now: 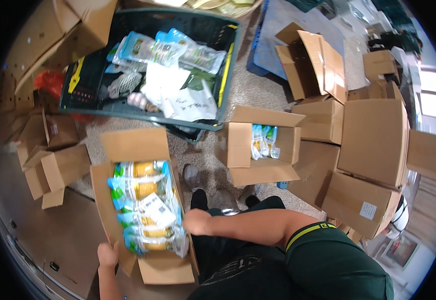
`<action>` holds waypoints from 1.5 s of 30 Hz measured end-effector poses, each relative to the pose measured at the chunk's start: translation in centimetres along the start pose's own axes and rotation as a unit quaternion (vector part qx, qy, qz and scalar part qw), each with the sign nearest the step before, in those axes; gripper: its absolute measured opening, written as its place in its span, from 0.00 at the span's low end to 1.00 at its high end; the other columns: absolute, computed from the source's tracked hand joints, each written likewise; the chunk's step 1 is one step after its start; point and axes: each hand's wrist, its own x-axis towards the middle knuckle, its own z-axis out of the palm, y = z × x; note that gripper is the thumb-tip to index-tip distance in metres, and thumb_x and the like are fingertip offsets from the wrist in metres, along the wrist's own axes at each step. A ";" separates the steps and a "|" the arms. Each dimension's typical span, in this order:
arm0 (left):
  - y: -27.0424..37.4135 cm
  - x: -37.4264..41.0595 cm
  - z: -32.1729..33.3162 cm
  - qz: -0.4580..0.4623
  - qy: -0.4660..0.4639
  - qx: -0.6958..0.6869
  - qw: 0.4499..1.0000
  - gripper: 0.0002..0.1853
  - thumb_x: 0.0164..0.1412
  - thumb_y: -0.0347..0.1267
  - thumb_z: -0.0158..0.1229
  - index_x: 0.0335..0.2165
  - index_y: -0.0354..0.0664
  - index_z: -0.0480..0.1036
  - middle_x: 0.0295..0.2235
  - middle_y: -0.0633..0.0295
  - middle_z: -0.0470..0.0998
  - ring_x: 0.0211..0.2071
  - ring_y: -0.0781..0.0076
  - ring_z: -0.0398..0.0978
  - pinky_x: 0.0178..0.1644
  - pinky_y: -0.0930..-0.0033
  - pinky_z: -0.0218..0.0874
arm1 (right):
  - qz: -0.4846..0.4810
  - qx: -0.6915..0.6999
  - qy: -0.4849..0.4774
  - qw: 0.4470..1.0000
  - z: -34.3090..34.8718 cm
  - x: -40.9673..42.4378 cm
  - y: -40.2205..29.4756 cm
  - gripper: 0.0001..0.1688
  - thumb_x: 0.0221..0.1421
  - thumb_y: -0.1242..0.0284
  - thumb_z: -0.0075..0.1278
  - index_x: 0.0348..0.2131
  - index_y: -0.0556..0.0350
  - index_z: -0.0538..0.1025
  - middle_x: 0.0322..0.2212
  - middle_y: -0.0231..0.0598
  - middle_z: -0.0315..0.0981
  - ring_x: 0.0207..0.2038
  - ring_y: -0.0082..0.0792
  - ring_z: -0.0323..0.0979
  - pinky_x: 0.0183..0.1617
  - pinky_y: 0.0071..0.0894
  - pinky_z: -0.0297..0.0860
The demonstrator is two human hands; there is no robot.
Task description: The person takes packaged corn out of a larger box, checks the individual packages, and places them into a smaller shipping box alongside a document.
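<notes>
An open cardboard box [166,268] stands before me, filled with blue, green and clear plastic packs [143,189] of what look like yellow corn cobs. A white slip with printing [158,209] rests on top of the packs. My left hand [107,255] grips the left side of the box near its front corner. On the opposite side, my right hand [196,222] is closed at the upper edge of the wall; its fingertips are hidden.
A dark green plastic crate [146,117] with plastic packs, netted produce and papers stands beyond the box. Right of it, another open carton [239,145] holds similar packs. Stacked cartons [373,140] rise at right, beside a blue pallet [266,45]. Open cartons [66,168] lie left.
</notes>
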 end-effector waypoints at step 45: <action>98.8 -51.3 -21.6 0.779 0.219 0.246 0.533 0.13 0.47 0.34 0.57 0.29 0.34 0.73 0.27 0.46 0.74 0.31 0.46 0.71 0.34 0.57 0.61 | -0.094 0.562 0.764 0.304 16.0 -82.4 -1.9 0.21 0.50 0.65 0.43 0.25 0.70 0.72 0.16 0.39 0.68 0.11 0.24 0.60 0.13 0.24 0.57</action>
